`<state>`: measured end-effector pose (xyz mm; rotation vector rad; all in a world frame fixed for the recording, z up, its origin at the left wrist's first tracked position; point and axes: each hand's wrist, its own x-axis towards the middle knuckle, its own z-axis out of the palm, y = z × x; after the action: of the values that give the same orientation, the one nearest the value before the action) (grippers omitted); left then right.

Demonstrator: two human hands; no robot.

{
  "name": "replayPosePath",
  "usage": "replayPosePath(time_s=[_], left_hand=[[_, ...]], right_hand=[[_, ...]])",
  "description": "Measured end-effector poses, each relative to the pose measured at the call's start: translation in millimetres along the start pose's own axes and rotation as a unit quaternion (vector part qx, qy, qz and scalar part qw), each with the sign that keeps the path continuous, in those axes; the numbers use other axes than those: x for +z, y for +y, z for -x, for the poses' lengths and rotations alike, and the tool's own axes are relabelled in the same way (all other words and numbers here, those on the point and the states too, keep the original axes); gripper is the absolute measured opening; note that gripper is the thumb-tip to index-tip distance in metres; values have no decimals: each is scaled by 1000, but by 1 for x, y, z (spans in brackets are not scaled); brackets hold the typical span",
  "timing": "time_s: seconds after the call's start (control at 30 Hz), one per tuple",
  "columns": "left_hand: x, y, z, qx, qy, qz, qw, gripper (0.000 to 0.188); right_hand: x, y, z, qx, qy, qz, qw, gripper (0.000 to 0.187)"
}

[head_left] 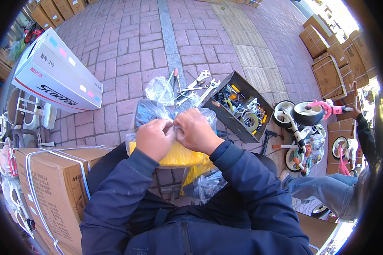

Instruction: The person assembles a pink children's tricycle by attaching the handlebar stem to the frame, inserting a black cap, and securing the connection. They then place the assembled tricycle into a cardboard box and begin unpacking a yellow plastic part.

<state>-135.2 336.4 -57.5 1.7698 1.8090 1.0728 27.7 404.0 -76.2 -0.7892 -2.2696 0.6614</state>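
My left hand [154,138] and my right hand [198,132] meet in front of me, thumbs and fingers pinched together. Between them they grip a clear plastic bag [161,111], whose film spreads out past my knuckles. Something dark [144,111] shows through the film beyond my left hand; its kind I cannot make out. Beneath both hands is a yellow surface [185,159], partly covered by plastic. My fingertips hide the exact spot being gripped.
Ahead lie wrenches [206,90] and a crumpled clear bag [159,91]. A dark toolbox [217,88] full of tools stands right of them. Cartons [55,187] flank my left, with a white scooter box [57,76] farther off. At right, a person [327,191] holds a pink-and-white wheeled frame [300,127].
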Motion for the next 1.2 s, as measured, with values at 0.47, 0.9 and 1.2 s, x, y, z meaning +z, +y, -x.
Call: replayPosePath(time_s=[0.47,0.9,1.2], left_hand=[[-15,-16,-15,-136,-203,102,964,16],[-9,-25,-11,-156,-245,206,934,15],[-8,-21,-19,-88,-237,108,961,18]], right_hand=[[-14,-7,-2,-87,-30,-34,995,13],[-14,-8,2,-102,-104,-15,989,19],[-5,1,5,-45,-54,-49,996,17]])
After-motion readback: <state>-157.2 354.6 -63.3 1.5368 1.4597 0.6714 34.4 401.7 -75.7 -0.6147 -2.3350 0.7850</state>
